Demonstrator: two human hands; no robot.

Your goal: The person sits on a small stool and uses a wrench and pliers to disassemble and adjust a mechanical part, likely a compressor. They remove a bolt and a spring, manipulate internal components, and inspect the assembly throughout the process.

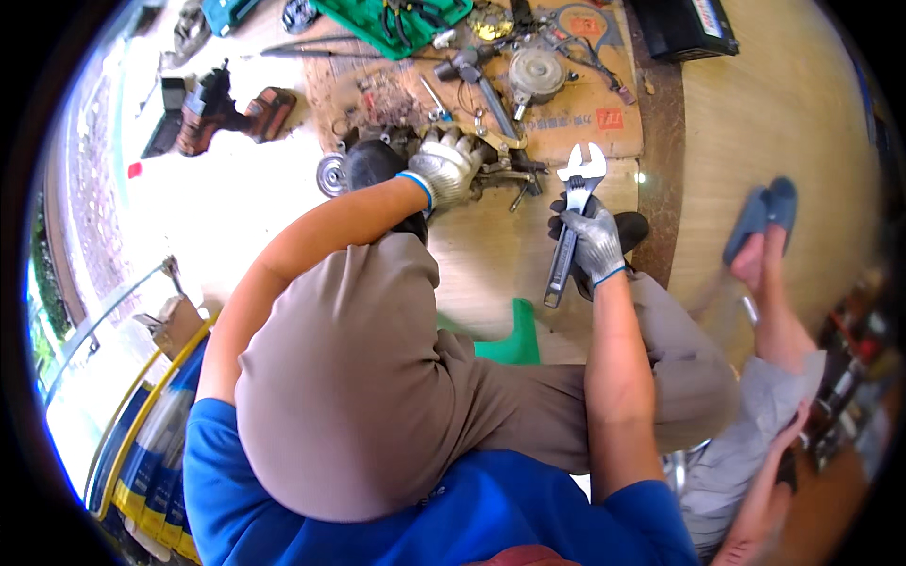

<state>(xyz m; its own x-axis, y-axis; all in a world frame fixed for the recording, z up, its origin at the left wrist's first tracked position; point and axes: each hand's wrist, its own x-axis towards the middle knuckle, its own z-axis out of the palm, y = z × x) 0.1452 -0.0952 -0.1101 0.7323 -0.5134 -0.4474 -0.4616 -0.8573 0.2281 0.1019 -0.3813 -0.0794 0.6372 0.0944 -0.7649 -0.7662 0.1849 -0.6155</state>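
My left hand (445, 165), in a grey work glove with a blue cuff, rests on a dark metal machine part (396, 151) on the floor in front of me. My right hand (593, 238), gloved the same way, is closed around the handle of a large adjustable wrench (572, 217), its open jaw pointing away from me above the cardboard edge. My knees in brown trousers fill the middle of the view. A small pulley wheel (330, 174) lies just left of the machine part.
A flattened cardboard sheet (604, 123) carries loose parts, a round housing (535, 71) and hand tools. A green tool tray (377, 28) lies beyond it. A second person's leg with a blue slipper (763, 212) is at right. Blue-yellow cans (142, 453) stand at lower left.
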